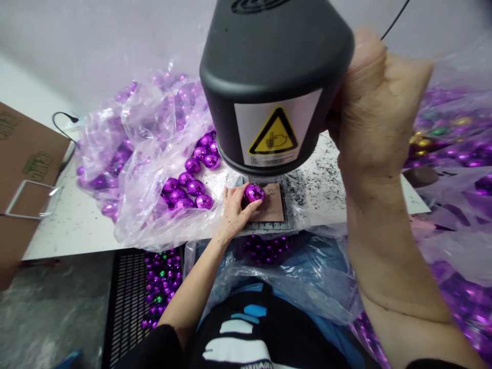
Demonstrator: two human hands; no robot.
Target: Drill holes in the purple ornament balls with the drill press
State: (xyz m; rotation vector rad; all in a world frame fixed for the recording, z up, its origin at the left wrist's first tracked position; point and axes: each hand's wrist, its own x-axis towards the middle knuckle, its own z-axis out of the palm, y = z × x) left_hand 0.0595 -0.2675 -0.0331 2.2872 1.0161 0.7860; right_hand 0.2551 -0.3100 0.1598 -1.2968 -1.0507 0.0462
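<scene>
My left hand [235, 209] holds a shiny purple mirror-faceted ball [254, 192] between thumb and fingers. The ball rests over a piece of brown cardboard [273, 207] on a grey metal base [265, 225]. Right above it looms the dark grey machine head [269, 66], bearing a yellow warning label [274, 134]. High up at the machine's right side, my right hand [378, 97] is closed, its fingers mostly hidden behind the housing. What it grips there is out of sight.
Loose purple balls [185, 189] lie left of the base, beside a clear plastic bag [154, 154] of more balls. Black flecks scatter over the white table [319, 189]. A cardboard box [26, 169] stands left; a black crate [126, 302] is below. Bagged purple balls [461, 302] are at right.
</scene>
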